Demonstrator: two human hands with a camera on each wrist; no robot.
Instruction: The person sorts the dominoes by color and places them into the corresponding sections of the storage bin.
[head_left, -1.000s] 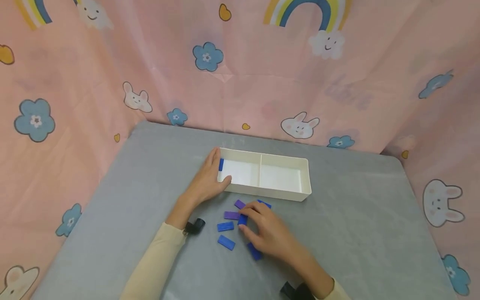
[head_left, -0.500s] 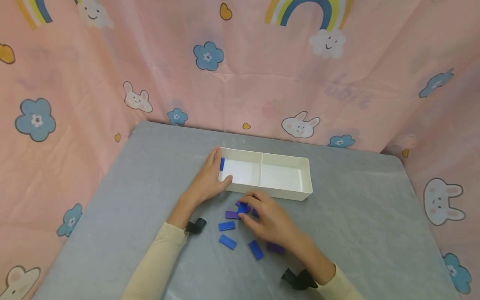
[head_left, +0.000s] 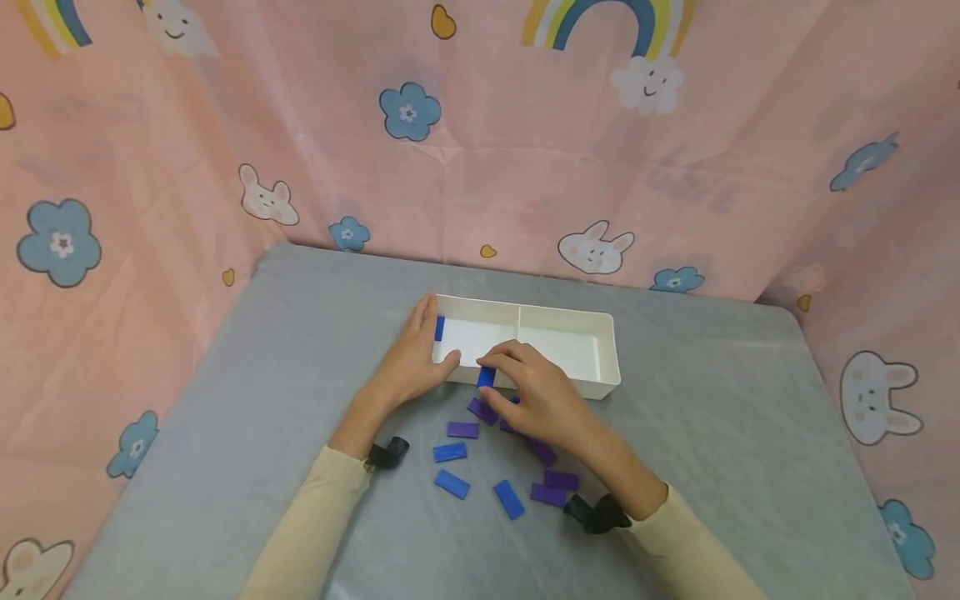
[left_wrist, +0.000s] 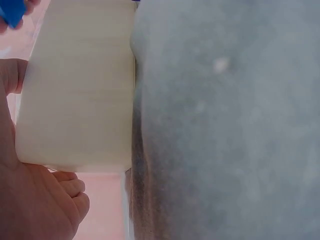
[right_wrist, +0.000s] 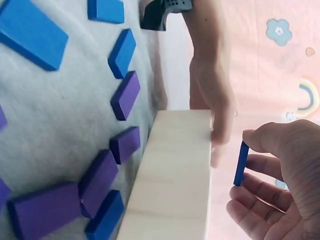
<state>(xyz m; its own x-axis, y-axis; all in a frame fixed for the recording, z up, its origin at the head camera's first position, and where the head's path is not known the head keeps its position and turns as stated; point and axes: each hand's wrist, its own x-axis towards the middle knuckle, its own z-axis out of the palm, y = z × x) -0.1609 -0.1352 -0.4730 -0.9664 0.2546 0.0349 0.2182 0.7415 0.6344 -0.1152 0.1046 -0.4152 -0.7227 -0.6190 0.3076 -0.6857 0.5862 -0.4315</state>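
My left hand [head_left: 410, 354] grips the left end of a white two-compartment box [head_left: 542, 387]. Its thumb lies at the front wall and the fingers run along the end. In the right hand [head_left: 536, 392], a blue block [head_left: 487, 377] is pinched between thumb and fingertips, above the box's front wall. The right wrist view shows this block [right_wrist: 241, 163] edge-on, apart from the box wall [right_wrist: 170, 170]. Another blue block [head_left: 439, 328] stands against the left end inside the left compartment. The right compartment is partly hidden by the right hand.
On the grey cloth before the box lie blue blocks [head_left: 452, 484] and several purple blocks [head_left: 462, 430], some partly under the right hand. Purple blocks [head_left: 548, 494] also lie near the right wrist's black camera [head_left: 597, 514]. A pink patterned curtain [head_left: 480, 167] stands behind the table.
The right hand has lifted the blue block from among the others and carried it away from the body to the box's front wall. The left hand keeps its place on the box.
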